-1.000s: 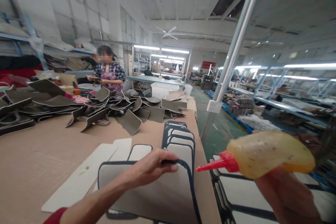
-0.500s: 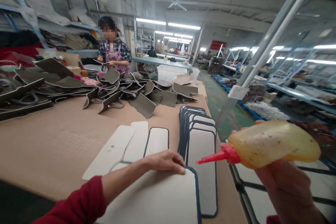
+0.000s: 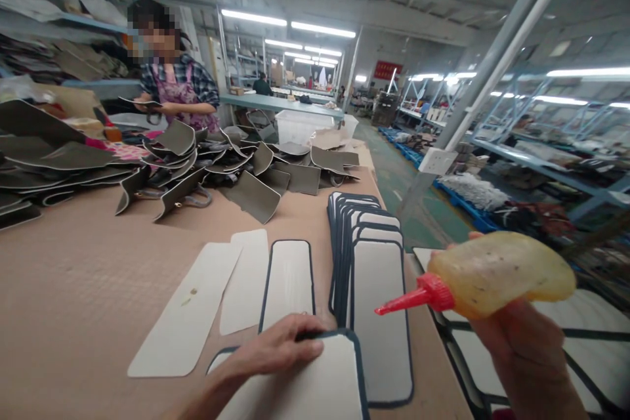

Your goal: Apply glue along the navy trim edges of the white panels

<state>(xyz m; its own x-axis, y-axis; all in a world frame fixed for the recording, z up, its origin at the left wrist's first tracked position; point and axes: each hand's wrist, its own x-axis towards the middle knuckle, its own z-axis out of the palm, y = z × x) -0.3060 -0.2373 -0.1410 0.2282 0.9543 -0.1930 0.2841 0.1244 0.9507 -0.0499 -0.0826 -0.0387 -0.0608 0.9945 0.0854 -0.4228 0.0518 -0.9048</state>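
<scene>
My right hand [image 3: 529, 354] is closed around a yellowish glue bottle [image 3: 497, 272] with a red nozzle that points left, held above the table's right edge. My left hand [image 3: 275, 351] rests with its fingers curled over the top edge of a white panel with dark piping [image 3: 315, 387] at the near edge of the table. Just beyond lie a stack of the same dark-edged panels [image 3: 367, 249], one single panel [image 3: 289, 279] and two plain white strips [image 3: 197, 305].
A brown table [image 3: 73, 275] carries a heap of grey-green bag pieces [image 3: 221, 167] at the back. A person in a plaid shirt and apron [image 3: 174, 88] works behind it. A slanted metal post [image 3: 487, 72] stands on the right, with more white panels [image 3: 595, 341] below it.
The view has shifted, so the table and panels sit lower and nearer. My left hand has slid along the panel's top edge. The bottle stays in my right hand, nozzle still pointing left.
</scene>
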